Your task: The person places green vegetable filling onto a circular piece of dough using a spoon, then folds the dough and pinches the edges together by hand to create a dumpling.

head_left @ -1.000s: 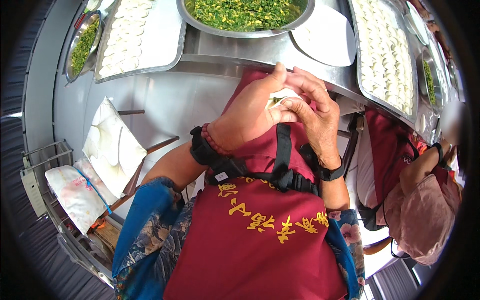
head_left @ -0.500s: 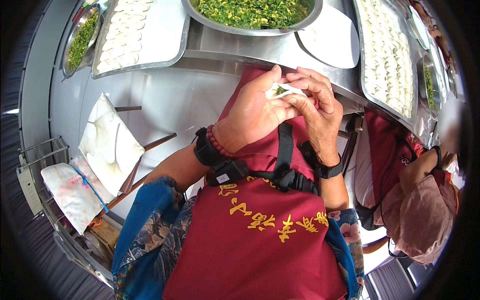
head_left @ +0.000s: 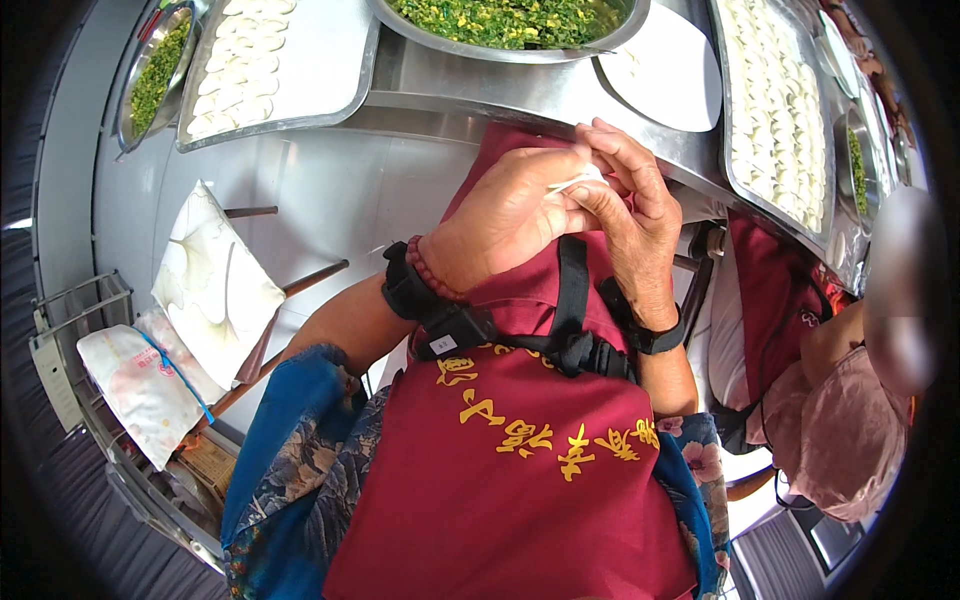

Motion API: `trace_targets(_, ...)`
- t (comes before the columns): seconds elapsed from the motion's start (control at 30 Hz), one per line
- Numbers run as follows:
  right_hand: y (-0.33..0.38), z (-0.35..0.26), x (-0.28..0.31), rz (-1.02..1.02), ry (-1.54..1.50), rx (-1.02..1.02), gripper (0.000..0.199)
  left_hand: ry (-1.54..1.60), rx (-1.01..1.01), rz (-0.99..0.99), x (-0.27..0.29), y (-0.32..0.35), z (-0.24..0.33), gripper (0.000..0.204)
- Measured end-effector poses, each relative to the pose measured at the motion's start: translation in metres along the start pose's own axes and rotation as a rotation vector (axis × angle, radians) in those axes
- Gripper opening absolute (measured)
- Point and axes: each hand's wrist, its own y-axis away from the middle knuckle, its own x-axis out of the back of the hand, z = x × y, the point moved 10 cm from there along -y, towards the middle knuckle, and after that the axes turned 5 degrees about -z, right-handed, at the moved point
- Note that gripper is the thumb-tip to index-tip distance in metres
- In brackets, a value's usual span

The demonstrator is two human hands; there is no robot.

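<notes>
Between my two hands is a small white dumpling (head_left: 577,181), its dough folded over and mostly hidden by my fingers. My left hand (head_left: 505,215) cups it from the left, the thumb pressed along its upper side. From the right, my right hand (head_left: 632,200) pinches its edge with thumb and fingers. Both hands are just off the table's near edge, in front of my dark red apron (head_left: 510,480). Beyond them stands a large metal bowl (head_left: 520,52) of chopped green and yellow filling.
Dumplings lie in rows on a tray (head_left: 340,75) at the left and another tray (head_left: 728,120) at the right. A white round board (head_left: 680,75) sits beside the bowl. A smaller bowl of filling (head_left: 160,80) is far left. A co-worker (head_left: 840,430) sits at right, near a cushioned chair (head_left: 215,285) at left.
The wrapper, open with green filling showing, is now folded over and the filling is out of sight. My left thumb and fingers have closed in toward my right hand.
</notes>
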Motion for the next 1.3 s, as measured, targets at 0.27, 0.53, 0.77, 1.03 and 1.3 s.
trace_targets(0.27, -0.001, 0.005, 0.008, 0.018, -0.046, 0.121, 0.015, 0.357, -0.013, 0.038, -0.005, -0.002, -0.004, 0.047)
trace_targets(0.53, -0.001, 0.013, 0.005, 0.036, 0.002, -0.069, 0.016, 0.501, -0.056, -0.068, 0.005, -0.005, -0.011, 0.043)
trace_targets(0.77, -0.002, 0.006, 0.004, -0.070, 0.148, 0.144, 0.013, 0.336, -0.046, 0.043, -0.002, -0.004, -0.009, 0.037)
trace_targets(1.03, 0.001, 0.014, -0.002, 0.034, -0.199, -0.109, 0.014, 0.032, -0.049, -0.053, -0.005, -0.001, 0.000, 0.028)
trace_targets(1.3, 0.000, 0.019, 0.009, 0.009, -0.111, 0.001, 0.012, 0.366, 0.017, 0.031, -0.006, -0.002, -0.006, 0.038)
